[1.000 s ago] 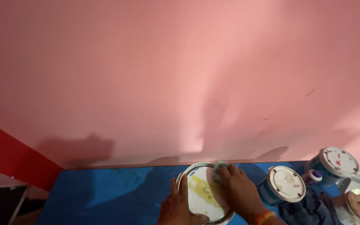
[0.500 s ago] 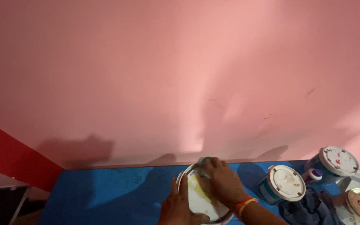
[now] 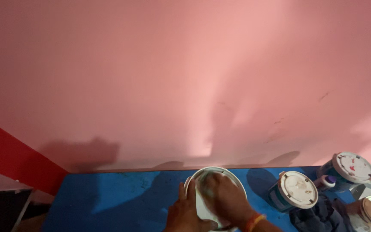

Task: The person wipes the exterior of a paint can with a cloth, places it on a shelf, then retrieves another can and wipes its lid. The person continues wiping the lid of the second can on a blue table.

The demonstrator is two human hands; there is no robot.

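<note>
Right hand lies spread, palm down, inside the white round container, a blurred greenish thing under its fingers; whether it grips that, I cannot tell. Left hand clasps the rim. Nearby on the blue surface stands a lidded can.

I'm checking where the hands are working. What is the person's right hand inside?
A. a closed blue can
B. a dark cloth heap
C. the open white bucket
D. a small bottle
C: the right hand reaches into the open white bucket, whose rim the left hand steadies.
</note>
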